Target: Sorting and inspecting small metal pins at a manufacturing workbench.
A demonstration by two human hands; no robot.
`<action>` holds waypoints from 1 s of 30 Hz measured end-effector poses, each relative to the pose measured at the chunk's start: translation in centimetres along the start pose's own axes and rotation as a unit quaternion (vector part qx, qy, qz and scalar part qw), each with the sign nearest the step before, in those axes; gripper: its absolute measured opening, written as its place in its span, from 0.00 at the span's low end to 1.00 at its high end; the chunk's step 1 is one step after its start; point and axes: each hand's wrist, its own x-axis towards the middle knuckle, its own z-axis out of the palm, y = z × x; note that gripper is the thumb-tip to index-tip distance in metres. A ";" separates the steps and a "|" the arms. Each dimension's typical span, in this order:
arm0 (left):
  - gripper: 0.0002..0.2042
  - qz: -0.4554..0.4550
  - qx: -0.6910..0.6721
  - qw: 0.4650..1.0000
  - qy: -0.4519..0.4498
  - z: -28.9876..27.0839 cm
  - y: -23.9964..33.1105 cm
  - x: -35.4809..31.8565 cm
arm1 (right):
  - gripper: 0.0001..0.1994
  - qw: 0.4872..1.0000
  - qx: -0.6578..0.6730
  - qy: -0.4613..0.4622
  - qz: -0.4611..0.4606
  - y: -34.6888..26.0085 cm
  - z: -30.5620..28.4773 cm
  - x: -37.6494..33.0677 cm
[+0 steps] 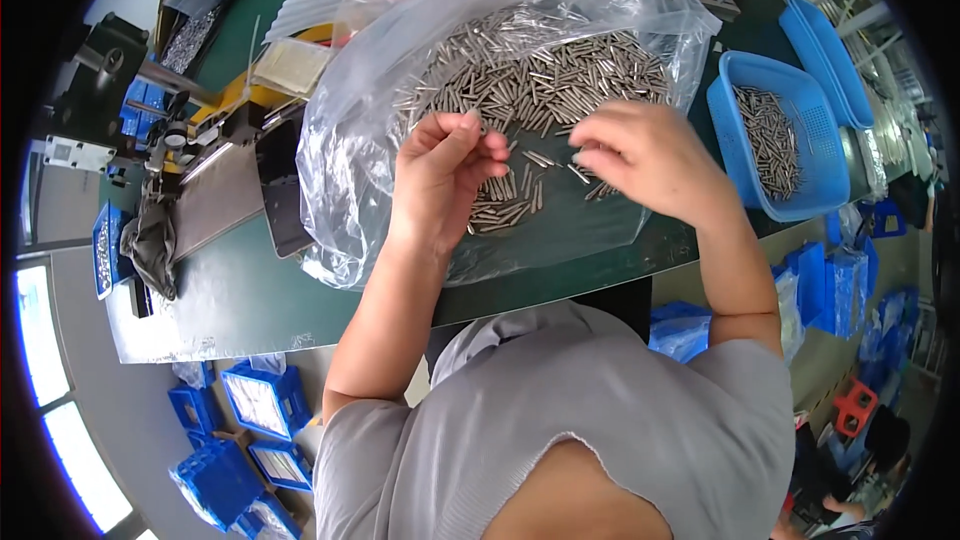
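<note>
A big heap of small, slim metal pins point(540, 70) lies on a clear plastic bag point(345, 155) spread over the green table. My left hand point(440, 170) is held above the near left part of the heap, thumb and forefinger pinched together. Whatever is between those fingertips is too small to make out. To the right, my right hand point(650, 155) hovers over the pins with its fingers curled and thumb close to them; its fingertips hide what they may hold. Between the hands a few loose pins point(540, 158) lie scattered, and a smaller cluster point(500, 205) sits beside my left wrist.
A blue plastic basket point(725, 105) with more metal pins stands at the right, another blue basket point(830, 60) behind it. On the left are a bench fixture point(180, 130) and a dark flat tablet-like thing point(283, 190). Blue crates point(265, 400) stand on the floor.
</note>
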 end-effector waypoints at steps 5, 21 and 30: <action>0.04 -0.006 -0.003 1.000 0.009 0.6 0.2 0.0 | 0.03 0.985 -0.153 -0.050 -0.068 -0.6 3.9 1.4; 0.05 -0.048 0.027 0.998 -0.020 0.1 -0.1 0.0 | 0.03 0.995 0.096 0.018 -0.024 1.4 2.8 2.9; 0.05 -0.071 0.053 0.995 -0.047 0.6 -0.6 -0.2 | 0.03 0.981 0.186 0.047 -0.009 0.4 2.8 2.7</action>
